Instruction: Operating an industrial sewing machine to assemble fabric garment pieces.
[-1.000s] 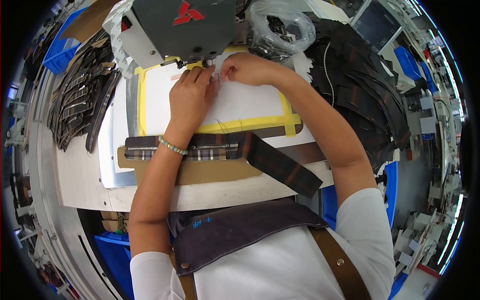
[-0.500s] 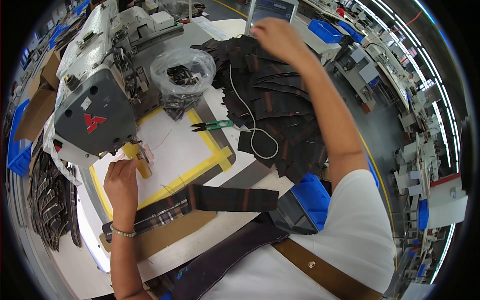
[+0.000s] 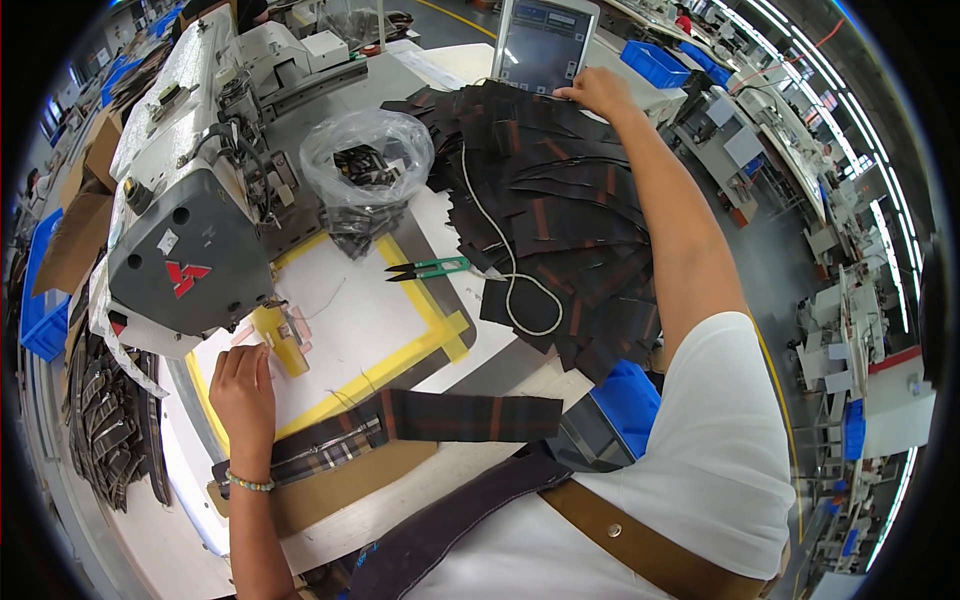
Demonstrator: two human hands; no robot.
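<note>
Your right hand (image 3: pixel 590 92) is at the near right corner of the far, white-framed flat screen (image 3: pixel 543 48). Your left hand (image 3: pixel 243 385), with fingers bent, is beside the yellow flat piece (image 3: pixel 288 352). Whether these hands grip something, I cannot tell.

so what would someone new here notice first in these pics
Probably the bulky dark-grey machine head with its red emblem, on the left of the picture. The big heap of dark cloth pieces right of centre also stands out, as does the right hand, up at the lower right corner of the screen near the top.
</note>
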